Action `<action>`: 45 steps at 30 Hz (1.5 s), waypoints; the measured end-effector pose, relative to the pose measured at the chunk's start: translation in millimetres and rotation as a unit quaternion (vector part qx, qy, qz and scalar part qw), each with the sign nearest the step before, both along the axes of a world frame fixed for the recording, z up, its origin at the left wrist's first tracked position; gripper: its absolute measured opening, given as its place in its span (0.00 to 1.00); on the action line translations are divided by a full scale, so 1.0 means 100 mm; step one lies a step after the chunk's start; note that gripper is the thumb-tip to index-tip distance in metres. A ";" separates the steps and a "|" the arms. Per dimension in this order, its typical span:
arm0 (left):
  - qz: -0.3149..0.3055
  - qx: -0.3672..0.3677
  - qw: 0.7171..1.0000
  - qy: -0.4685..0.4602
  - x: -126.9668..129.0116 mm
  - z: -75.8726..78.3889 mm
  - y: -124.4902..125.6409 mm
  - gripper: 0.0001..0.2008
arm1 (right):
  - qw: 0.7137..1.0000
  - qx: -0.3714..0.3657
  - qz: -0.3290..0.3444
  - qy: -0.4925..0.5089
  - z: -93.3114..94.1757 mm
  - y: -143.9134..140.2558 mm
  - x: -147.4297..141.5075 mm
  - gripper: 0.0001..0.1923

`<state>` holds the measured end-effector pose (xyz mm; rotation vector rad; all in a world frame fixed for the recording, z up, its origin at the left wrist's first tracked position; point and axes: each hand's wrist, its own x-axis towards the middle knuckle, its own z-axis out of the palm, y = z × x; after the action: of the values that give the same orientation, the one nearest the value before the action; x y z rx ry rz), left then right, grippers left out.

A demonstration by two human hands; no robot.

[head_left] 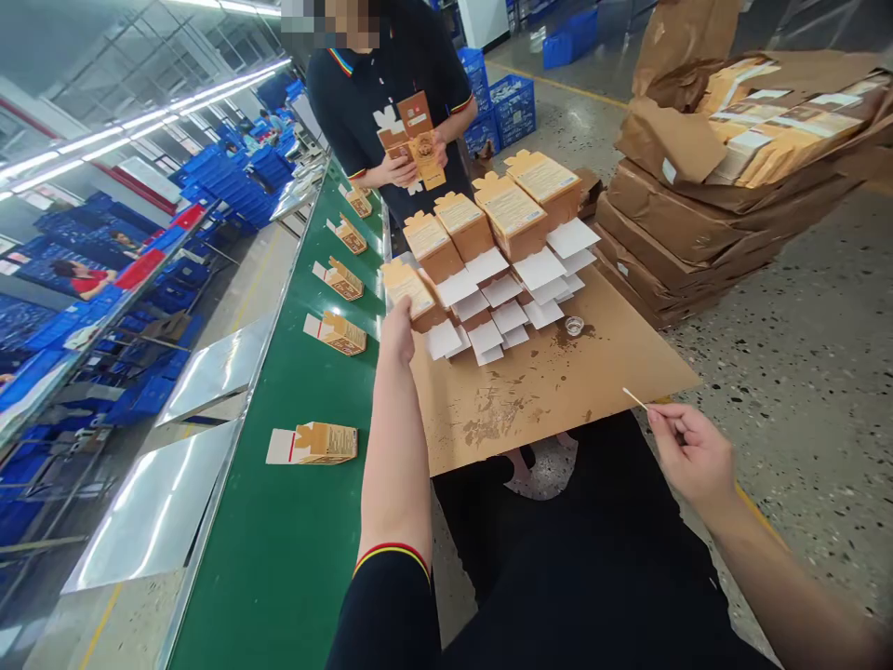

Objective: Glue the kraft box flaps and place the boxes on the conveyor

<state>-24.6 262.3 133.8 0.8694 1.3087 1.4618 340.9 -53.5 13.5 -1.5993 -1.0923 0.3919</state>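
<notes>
While outstretched, left hand (pixel 397 330) gripping carton (pixel 411 293); right hand (pixel 687 451) pinching stick (pixel 634 398).

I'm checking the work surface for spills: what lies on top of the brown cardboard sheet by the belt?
On the brown cardboard sheet: rows of kraft cartons with white flaps open, a small clear cup and dark stains. The sheet under the cartons is hidden.

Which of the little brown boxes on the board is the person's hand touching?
The left hand touches the box at the near left end of the row, beside the green belt. The other boxes on the board sit farther back, untouched.
</notes>
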 end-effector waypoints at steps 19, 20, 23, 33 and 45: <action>-0.084 -0.025 0.996 -0.008 0.07 -1.18 -2.19 0.40 | 0.915 -0.137 0.199 -0.322 0.40 2.08 0.52 0.18; -0.081 -0.029 0.996 -0.008 0.09 -1.19 -2.19 0.40 | 0.919 -0.131 0.193 -0.319 0.41 2.01 0.53 0.18; -0.075 -0.039 0.996 0.006 0.11 -1.21 -2.18 0.39 | 0.941 -0.109 0.178 -0.267 0.41 1.62 0.37 0.16; -0.076 -0.032 0.996 0.034 0.16 -1.15 -2.25 0.42 | 0.902 0.019 0.357 -0.241 -0.17 0.43 -1.22 0.16; -0.061 0.024 0.992 0.104 0.39 -1.24 -2.43 0.44 | 0.934 0.030 0.277 -0.224 -0.17 0.42 -0.89 0.17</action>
<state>14.0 19.3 10.0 1.1390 1.3513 1.3400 252.4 -11.7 -3.0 -1.3336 -1.9025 0.3620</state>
